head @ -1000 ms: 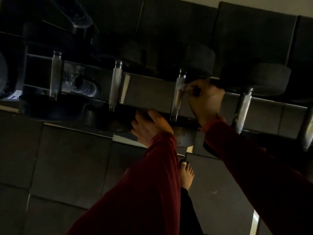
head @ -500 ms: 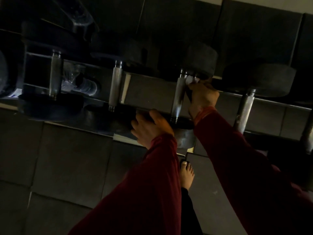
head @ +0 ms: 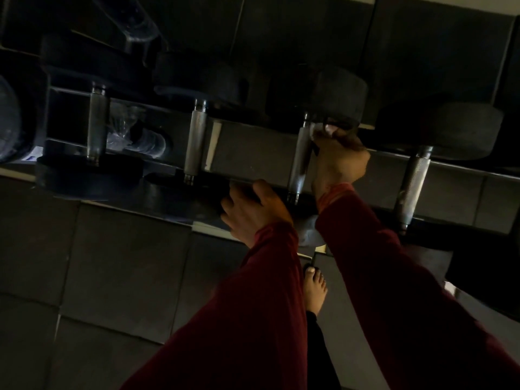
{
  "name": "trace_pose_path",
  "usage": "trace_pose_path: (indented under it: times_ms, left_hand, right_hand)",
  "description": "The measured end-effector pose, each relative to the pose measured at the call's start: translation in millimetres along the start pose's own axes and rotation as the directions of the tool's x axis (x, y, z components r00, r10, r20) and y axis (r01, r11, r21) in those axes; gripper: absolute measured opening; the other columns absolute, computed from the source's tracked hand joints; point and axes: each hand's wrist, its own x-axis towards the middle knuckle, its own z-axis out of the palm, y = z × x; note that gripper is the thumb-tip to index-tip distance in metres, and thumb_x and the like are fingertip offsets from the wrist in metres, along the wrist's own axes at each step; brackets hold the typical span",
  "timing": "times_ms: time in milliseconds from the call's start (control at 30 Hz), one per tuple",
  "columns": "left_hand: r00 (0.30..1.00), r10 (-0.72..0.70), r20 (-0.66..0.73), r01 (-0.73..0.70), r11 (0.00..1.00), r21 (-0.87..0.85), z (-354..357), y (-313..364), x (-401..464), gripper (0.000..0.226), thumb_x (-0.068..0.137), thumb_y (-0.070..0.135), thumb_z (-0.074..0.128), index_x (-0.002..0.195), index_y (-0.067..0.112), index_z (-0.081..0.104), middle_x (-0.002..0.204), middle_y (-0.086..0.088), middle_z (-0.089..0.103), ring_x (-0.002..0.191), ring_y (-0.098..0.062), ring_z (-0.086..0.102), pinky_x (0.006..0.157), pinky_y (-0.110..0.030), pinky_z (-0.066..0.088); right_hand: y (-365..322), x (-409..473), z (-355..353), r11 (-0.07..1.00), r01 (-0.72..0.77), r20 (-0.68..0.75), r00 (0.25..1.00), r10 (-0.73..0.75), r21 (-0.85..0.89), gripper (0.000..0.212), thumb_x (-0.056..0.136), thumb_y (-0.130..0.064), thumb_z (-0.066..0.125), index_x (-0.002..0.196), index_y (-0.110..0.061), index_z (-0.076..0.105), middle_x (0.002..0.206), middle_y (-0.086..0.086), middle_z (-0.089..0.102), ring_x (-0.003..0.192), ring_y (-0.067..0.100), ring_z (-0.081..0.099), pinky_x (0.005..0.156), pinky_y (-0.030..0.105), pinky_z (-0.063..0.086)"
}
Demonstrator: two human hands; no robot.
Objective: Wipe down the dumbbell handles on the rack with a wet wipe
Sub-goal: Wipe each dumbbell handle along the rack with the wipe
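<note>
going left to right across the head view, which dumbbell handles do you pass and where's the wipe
bare knurled metal handle → second bare metal handle → third metal handle with the right hand pressing a pale wet wipe at its top → fourth metal handle

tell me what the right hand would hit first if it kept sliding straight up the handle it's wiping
Most likely the far weight head of that dumbbell. The right hand holds the wet wipe at the top end of the handle, just below that black head, though the dim light leaves the gap unclear.

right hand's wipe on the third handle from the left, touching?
Touching. Head view: right hand presses the white wipe against the top of the third dumbbell handle, with no gap visible.
</note>
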Motion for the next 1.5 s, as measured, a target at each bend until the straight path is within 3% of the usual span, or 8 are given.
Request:
trace_pose_path:
  times_ms: [233,467,667,833,933,1100,1333,1500]
  left_hand:
    - [1.000,-0.008,0.001,0.008,1.000,0.009,1,0,0,0.063,0.076,0.050,0.032,0.124,0.017,0.059,0.127,-0.005,0.051,0.116,-0.026,0.042,0.098,-0.049,0.038]
    - [1.000,-0.015,-0.014,0.016,1.000,0.025,2,-1,2,0.065,0.074,0.053,0.031,0.122,0.019,0.060,0.127,-0.004,0.052,0.115,-0.026,0.044,0.098,-0.051,0.039]
    - [1.000,-0.014,0.019,0.014,1.000,0.025,2,-2,3,0.059,0.079,0.049,0.037,0.123,0.018,0.059,0.127,-0.004,0.051,0.116,-0.026,0.043,0.098,-0.048,0.038]
    - [1.000,-0.007,0.013,0.006,1.000,0.030,2,-3,3,0.062,0.076,0.051,0.034,0.122,0.019,0.060,0.126,-0.003,0.051,0.116,-0.025,0.043,0.097,-0.047,0.037]
    - [1.000,-0.011,0.005,0.011,0.999,0.034,2,-3,3,0.066,0.075,0.051,0.032,0.126,0.019,0.059,0.129,-0.003,0.051,0.118,-0.026,0.043,0.099,-0.049,0.038]
    - [1.000,0.003,-0.001,-0.003,0.999,0.047,2,-1,2,0.066,0.075,0.052,0.033,0.126,0.018,0.059,0.130,-0.004,0.051,0.117,-0.026,0.043,0.098,-0.050,0.039]
    - [1.000,0.012,0.000,-0.012,0.998,0.062,2,-2,3,0.072,0.073,0.056,0.031,0.130,0.019,0.056,0.131,-0.005,0.049,0.117,-0.027,0.042,0.098,-0.050,0.038]
    - [1.000,0.011,0.002,-0.011,0.998,0.057,3,-2,3,0.070,0.075,0.055,0.031,0.128,0.018,0.058,0.129,-0.005,0.050,0.116,-0.027,0.043,0.097,-0.051,0.039]
  right_hand:
    - [10,-2,-3,0.651,0.659,0.281,0.751,-0.597,-0.377,0.018,0.078,-0.010,0.075,0.091,-0.023,0.079,0.096,-0.001,0.076,0.087,0.021,0.072,0.070,0.029,0.056]
    - [12,5,9,0.421,0.845,0.623,0.530,-0.575,-0.330,0.017,0.079,-0.005,0.066,0.091,-0.009,0.078,0.106,0.013,0.072,0.101,0.033,0.068,0.078,0.039,0.060]
    - [17,0,-10,0.772,0.598,0.277,0.795,-0.539,-0.215,0.015,0.086,-0.011,0.071,0.098,-0.018,0.079,0.100,0.000,0.076,0.090,0.012,0.072,0.080,0.025,0.058]
    - [6,7,-10,0.989,0.127,0.128,0.985,-0.118,-0.072,0.008,0.083,-0.020,0.078,0.090,-0.025,0.079,0.089,-0.015,0.074,0.077,-0.012,0.065,0.077,0.013,0.054]
    - [19,25,-10,0.977,-0.203,0.248,0.945,0.214,-0.068,0.015,0.073,-0.042,0.079,0.085,-0.034,0.078,0.089,-0.010,0.076,0.087,0.005,0.072,0.082,0.033,0.060]
    - [19,41,-23,0.949,-0.316,0.471,0.839,0.271,0.016,0.019,0.077,-0.027,0.081,0.091,-0.016,0.074,0.097,0.006,0.075,0.092,0.018,0.074,0.083,0.043,0.061]
    - [39,18,-59,0.922,-0.117,0.579,0.747,0.327,-0.369,0.023,0.077,-0.027,0.084,0.099,-0.023,0.076,0.097,-0.004,0.075,0.093,0.012,0.071,0.084,0.034,0.060]
    - [24,16,-53,0.941,-0.112,0.534,0.799,0.277,-0.320,0.015,0.076,-0.031,0.085,0.086,-0.030,0.073,0.091,-0.006,0.075,0.083,0.008,0.071,0.074,0.024,0.059]
